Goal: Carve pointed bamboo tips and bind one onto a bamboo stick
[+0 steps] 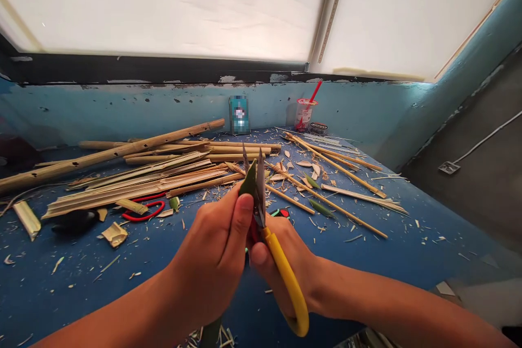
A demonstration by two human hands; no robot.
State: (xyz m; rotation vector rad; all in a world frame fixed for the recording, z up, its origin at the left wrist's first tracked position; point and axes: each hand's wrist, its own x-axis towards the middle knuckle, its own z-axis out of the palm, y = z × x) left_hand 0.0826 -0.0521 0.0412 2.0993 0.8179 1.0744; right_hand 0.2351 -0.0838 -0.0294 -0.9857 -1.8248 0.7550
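Near the middle of the head view, my left hand (218,244) pinches a green leaf-like piece (248,182) between thumb and fingers, its pointed tip facing up. My right hand (285,266) grips a pair of scissors (287,277) with a yellow handle. Their blades point up and away from me and stand apart, right beside the green piece. From this angle I cannot tell whether a blade touches it. My fingers hide part of the handles and the lower part of the green piece.
Split bamboo strips (142,187) and a long pole (110,152) lie at the left on the blue table (391,277). Thin sticks (338,171) lie at the right. Red-handled scissors (149,211) sit among scraps. A cup with a red straw (304,114) stands against the wall.
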